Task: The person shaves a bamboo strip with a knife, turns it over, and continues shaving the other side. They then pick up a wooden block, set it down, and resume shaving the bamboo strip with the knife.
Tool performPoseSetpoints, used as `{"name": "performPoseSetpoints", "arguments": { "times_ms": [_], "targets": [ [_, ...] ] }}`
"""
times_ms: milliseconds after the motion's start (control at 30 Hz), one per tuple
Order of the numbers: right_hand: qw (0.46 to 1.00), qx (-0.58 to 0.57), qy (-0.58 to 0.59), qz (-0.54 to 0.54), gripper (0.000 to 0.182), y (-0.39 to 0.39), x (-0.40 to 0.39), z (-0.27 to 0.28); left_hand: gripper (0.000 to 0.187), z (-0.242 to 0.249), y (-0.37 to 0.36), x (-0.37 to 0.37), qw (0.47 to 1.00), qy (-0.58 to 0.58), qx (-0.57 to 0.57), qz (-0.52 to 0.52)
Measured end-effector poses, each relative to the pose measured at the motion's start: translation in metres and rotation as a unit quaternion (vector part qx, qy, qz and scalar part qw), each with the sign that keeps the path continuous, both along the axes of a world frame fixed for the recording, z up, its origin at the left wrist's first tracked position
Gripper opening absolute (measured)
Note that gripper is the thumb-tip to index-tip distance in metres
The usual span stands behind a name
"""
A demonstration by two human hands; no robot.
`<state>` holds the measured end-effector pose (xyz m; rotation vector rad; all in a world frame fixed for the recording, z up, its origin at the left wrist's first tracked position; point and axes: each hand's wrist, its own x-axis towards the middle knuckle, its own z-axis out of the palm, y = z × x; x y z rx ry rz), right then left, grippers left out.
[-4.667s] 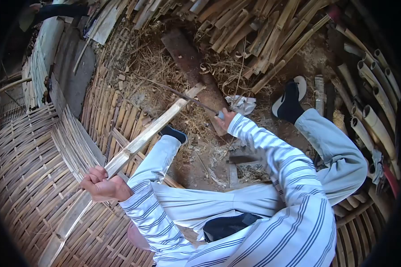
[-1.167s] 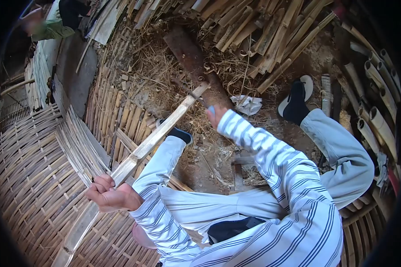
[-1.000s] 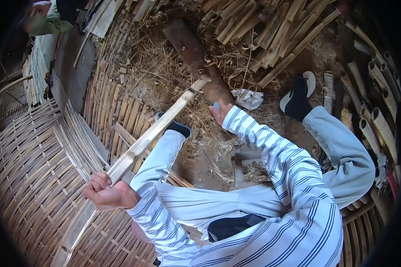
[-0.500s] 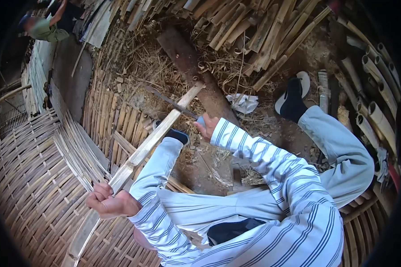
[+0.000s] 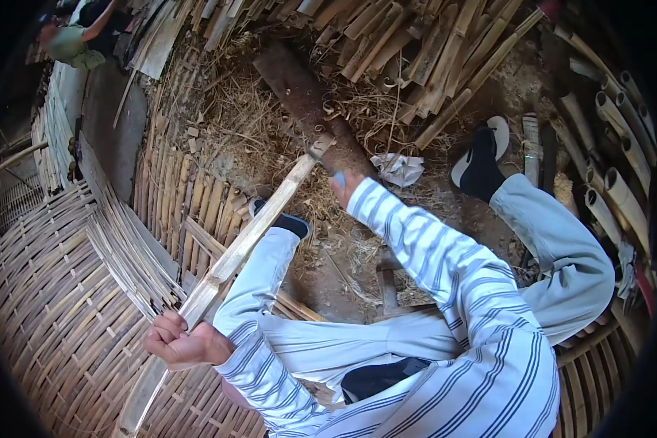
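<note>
My left hand [image 5: 186, 342] is closed round a long pale split bamboo strip [image 5: 252, 237], which runs diagonally over my leg. The strip's far end lies against a dark wooden block [image 5: 299, 87] on the ground. Near that end my right hand [image 5: 347, 191] is closed on the blue handle of a knife [image 5: 315, 155]. Its blade is at the strip's far end, and little of it shows.
Split bamboo pieces [image 5: 445, 58] are heaped at the top. Hollow bamboo poles [image 5: 620, 197] stand at the right. A woven bamboo mat [image 5: 58, 292] spreads at the left. Crumpled white paper [image 5: 398, 169] lies beside the block. Another person [image 5: 73, 45] is at the top left.
My right hand and the knife have moved up and slightly right, toward the strip's far end. The strip and my left hand have shifted slightly downward.
</note>
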<state>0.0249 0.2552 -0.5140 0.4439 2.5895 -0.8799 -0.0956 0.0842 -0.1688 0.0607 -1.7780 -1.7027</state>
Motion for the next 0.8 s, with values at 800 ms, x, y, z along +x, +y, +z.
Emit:
{"name": "performPoseSetpoints", "arguments": {
  "times_ms": [800],
  "targets": [
    [0.962,-0.084,-0.063,-0.252,0.06,0.049,0.083,0.015,0.035,-0.001,-0.047,-0.012,0.936,-0.006,0.061,-0.347]
  ]
}}
